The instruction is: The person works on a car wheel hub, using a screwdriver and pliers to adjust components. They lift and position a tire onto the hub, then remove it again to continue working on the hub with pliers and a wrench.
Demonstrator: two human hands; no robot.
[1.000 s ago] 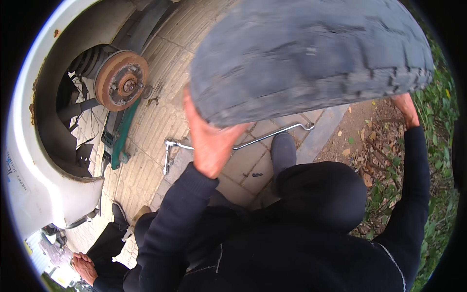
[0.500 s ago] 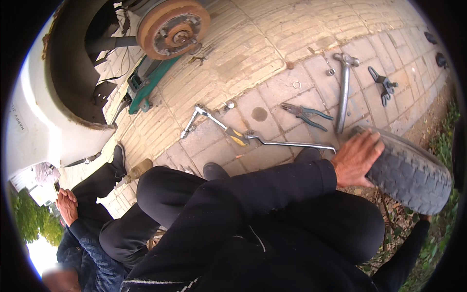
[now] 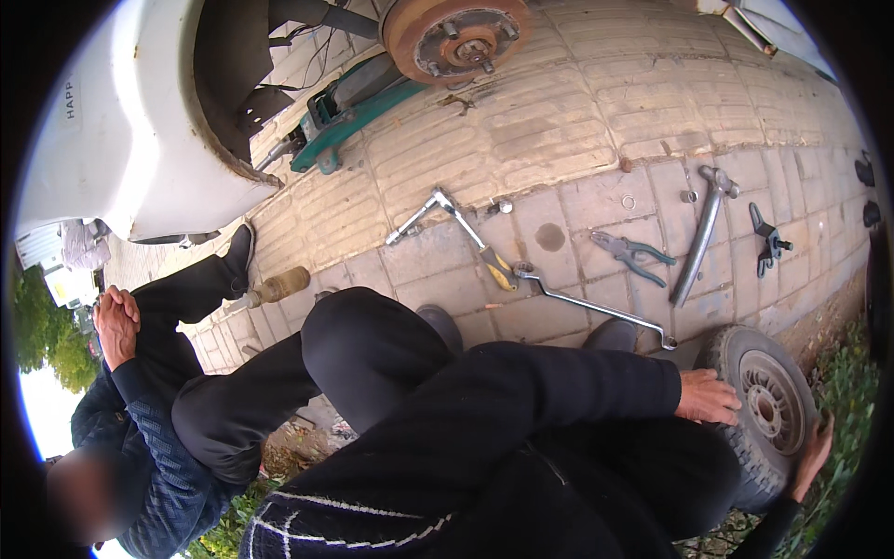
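Note:
My left hand [image 3: 706, 399] grips the tread on the near left side of a spoked wheel with a black tyre [image 3: 765, 361], low at the right. My right hand [image 3: 813, 449] holds the tyre's right edge. The wheel is tilted, its rim face showing. On the paving beside it lie a long ring wrench [image 3: 601, 312], green-handled pliers [image 3: 647, 265], a steel hammer [image 3: 698, 250], a dark metal fitting [image 3: 770, 240] and a ratchet [image 3: 498, 267] with a yellow grip.
A white vehicle body [image 3: 140, 112] has an exposed rusty hub [image 3: 428, 37] above a green jack [image 3: 331, 140]. A seated co-worker [image 3: 149, 466] clasps their hands [image 3: 118, 326] at the left, near a bottle [image 3: 284, 287]. Weeds [image 3: 843, 373] edge the paving at the right.
The wheel has come down from high in front to low at the right and now shows its rim face, both hands still on it. The view has shifted, showing more paving, tools and co-worker.

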